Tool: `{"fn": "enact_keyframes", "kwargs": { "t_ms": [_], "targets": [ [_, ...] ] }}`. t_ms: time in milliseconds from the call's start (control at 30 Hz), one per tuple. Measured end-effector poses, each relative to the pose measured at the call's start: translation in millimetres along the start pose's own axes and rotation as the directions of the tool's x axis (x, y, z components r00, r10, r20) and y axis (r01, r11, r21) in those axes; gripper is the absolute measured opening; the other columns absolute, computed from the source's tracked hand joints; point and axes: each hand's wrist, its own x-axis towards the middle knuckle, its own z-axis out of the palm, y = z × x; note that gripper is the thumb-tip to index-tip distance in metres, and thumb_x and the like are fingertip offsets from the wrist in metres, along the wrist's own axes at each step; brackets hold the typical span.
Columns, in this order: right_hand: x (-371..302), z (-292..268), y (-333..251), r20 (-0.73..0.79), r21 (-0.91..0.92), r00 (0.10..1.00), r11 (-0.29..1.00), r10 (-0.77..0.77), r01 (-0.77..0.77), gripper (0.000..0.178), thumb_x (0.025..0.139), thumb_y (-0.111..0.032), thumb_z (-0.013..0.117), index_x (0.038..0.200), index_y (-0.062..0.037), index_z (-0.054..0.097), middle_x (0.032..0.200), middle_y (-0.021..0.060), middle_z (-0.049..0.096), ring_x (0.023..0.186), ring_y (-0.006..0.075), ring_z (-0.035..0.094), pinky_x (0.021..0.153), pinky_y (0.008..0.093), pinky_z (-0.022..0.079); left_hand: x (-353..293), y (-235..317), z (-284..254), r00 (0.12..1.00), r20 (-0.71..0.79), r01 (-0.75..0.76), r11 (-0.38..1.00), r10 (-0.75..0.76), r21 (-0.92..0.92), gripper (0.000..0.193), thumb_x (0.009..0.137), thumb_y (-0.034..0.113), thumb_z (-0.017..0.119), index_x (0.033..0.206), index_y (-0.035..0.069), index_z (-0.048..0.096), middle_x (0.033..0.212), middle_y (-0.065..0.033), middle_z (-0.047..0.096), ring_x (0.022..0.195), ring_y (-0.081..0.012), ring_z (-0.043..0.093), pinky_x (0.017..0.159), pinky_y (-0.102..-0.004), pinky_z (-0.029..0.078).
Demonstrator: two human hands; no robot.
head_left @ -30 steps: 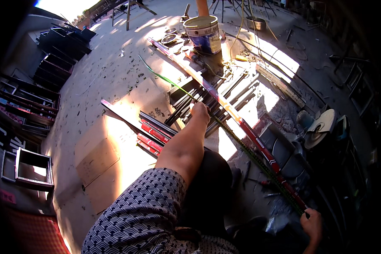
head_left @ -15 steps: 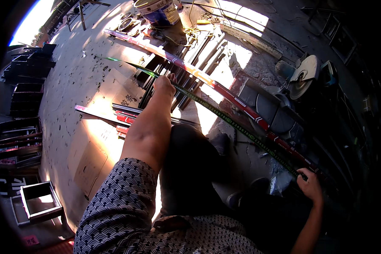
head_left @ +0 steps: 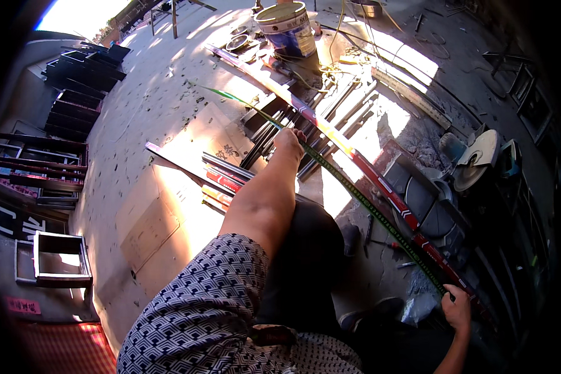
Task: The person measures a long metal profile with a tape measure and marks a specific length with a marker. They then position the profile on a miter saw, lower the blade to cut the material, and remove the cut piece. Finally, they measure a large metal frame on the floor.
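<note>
Left fingers point(head_left: 300, 135) and right fingers point(head_left: 450, 291) pinch the green tape point(head_left: 356, 191); if either loosens, it could swing against the red bar point(head_left: 380, 185) beyond them.

Floor point(head_left: 140, 103): pale grey, dark-speckled
Light: bright sunlit patches point(head_left: 400, 53) across it, deep shade rightward
Left side: dark stacked frames point(head_left: 73, 113)

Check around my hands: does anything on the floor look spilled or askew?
Yes. Crumpled clear plastic lies on the floor left of your right hand, like stray litter. Dark scraps are strewn about, and the bars near your left hand lie with uneven ends, not neatly stacked. I see no damage to the tape.
</note>
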Motion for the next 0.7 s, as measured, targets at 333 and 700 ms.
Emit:
{"fn": "enact_keyframes", "kwargs": {
  "t_ms": [333,700],
  "targets": [
    [2.8,2.2,14.3,-0.043,-0.025,0.997,0.997,-0.069,0.068,0.031,0.087,-0.007,0.062,0.114,0.0058,0.072,0.104,0.0263,0.073,0.098,0.0381,0.071,0.089,0.0410,0.054,-2.0,-2.3,1.1,0.998,-0.056,-0.024,0.999,0.025,0.021,0.017,0.089,-0.003,0.051,0.072,0.002,0.050,0.063,-0.0114,0.050,0.048,-0.0250,0.053,0.047,-0.0368,0.050],
    [6.7,4.3,18.2,-0.066,-0.030,0.997,0.998,-0.049,0.047,0.030,0.087,-0.009,0.063,0.112,0.0058,0.072,0.105,0.0265,0.073,0.099,0.0397,0.072,0.091,0.0410,0.054,-19.6,-1.5,4.5,0.999,-0.024,0.034,0.999,-0.035,-0.023,0.010,0.092,-0.003,0.052,0.083,0.001,0.050,0.071,-0.0092,0.052,0.051,-0.0216,0.054,0.048,-0.0318,0.053]
  ]
}}
